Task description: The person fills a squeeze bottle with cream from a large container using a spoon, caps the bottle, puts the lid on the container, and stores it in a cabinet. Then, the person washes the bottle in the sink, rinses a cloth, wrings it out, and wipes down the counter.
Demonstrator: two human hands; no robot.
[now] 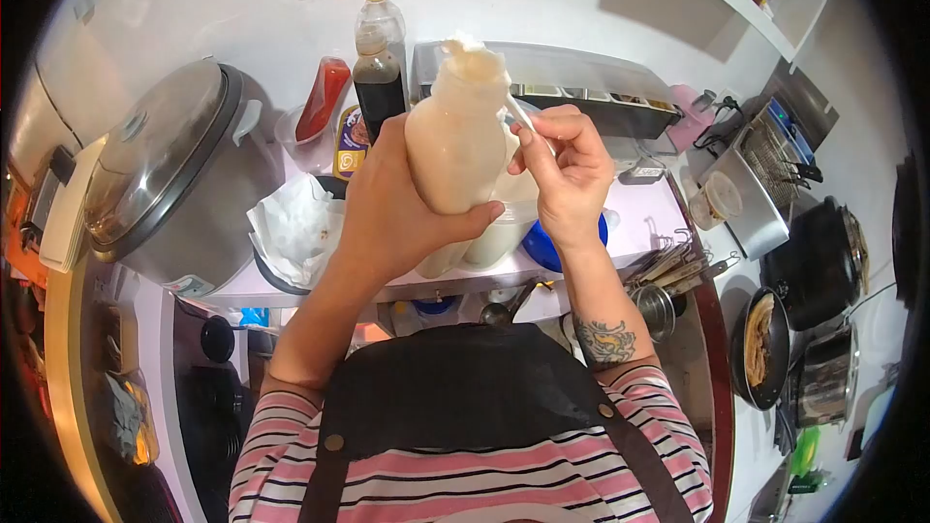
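Observation:
My left hand (392, 203) is wrapped round a translucent plastic bottle (453, 155) with off-white, creamy contents. A lump of thick white cream (470, 56) stands up at its uncapped mouth. With thumb and fingers, my right hand (567, 160) pinches a slim white utensil (520, 114), which slants against the bottle's neck. The utensil's far end is hidden, so its kind does not show. Just behind and below the bottle is a white tub (494, 237), partly covered by my left hand. A round blue lid (552, 247) lies beside my right wrist.
A large rice cooker (170, 174) stands at left beside crumpled white paper (298, 228). Behind my hands are a dark sauce bottle (380, 77), a red squeeze bottle (323, 97) and a lidded condiment box (601, 102). A frying pan (760, 349) with food sits at right.

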